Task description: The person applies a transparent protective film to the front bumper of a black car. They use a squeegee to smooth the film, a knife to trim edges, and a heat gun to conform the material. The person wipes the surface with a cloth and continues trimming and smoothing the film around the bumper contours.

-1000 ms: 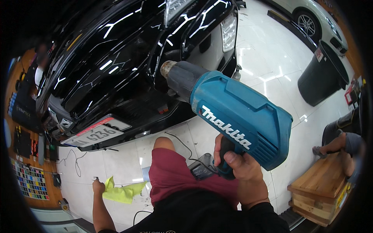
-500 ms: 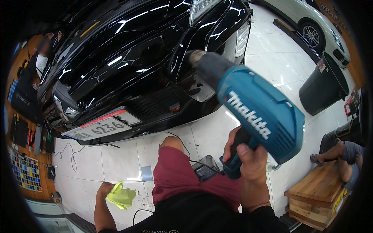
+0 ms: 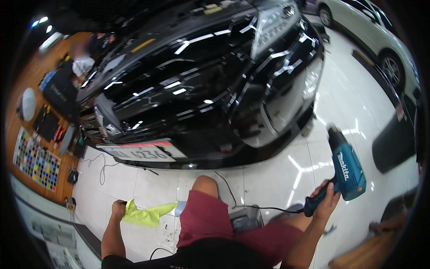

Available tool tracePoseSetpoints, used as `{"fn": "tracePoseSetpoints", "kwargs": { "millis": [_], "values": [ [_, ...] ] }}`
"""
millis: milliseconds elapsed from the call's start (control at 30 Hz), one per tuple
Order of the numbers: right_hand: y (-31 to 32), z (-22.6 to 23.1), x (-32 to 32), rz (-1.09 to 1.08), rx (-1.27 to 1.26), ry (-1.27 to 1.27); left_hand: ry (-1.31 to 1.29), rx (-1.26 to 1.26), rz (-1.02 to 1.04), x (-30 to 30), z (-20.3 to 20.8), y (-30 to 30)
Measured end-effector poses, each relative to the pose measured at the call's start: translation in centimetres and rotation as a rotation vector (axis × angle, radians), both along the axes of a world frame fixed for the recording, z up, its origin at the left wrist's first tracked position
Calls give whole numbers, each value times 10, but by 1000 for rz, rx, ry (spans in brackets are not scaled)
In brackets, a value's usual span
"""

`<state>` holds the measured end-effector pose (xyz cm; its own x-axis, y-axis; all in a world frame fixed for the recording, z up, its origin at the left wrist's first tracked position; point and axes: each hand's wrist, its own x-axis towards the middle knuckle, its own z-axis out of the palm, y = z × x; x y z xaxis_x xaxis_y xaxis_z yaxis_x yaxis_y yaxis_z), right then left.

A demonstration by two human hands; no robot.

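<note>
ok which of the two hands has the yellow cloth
The left hand holds the yellow-green cloth; the right hand instead holds the teal heat gun.

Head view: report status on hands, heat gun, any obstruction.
Left hand holding lime cloth. Right hand gripping teal heat gun, nozzle right of black car. Cord trailing near left knee.

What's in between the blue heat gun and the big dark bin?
Only shiny white floor shows between the heat gun and the dark bin in the head view.
</note>
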<state>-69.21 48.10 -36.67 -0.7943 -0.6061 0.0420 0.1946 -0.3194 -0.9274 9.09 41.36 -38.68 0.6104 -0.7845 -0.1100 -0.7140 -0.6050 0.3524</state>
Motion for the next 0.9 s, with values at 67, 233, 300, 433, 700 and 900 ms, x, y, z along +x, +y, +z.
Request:
{"fn": "tracePoseSetpoints", "kwargs": {
  "millis": [67, 233, 300, 433, 700, 900],
  "values": [
    [-33, -90, -54, -147, 328, -29, -76, 63, -4, -4, 9, 2],
    [-96, -334, -134, 70, 1036, 536, -178, 121, -71, 3, 6, -26],
    [-114, -353, -110, 404, 1253, 611, -135, 121, 25, -12, 14, -2],
    [-118, -422, -60, 670, 1445, 760, -313, 314, 130, -26, 74, 33],
    [-126, -515, -26, 561, 1545, 929, -436, 76, 306, -58, 139, 11],
    [-146, -430, -102, 61, 1204, 617, 50, -106, 301, 63, 65, -15]
  ]
}}
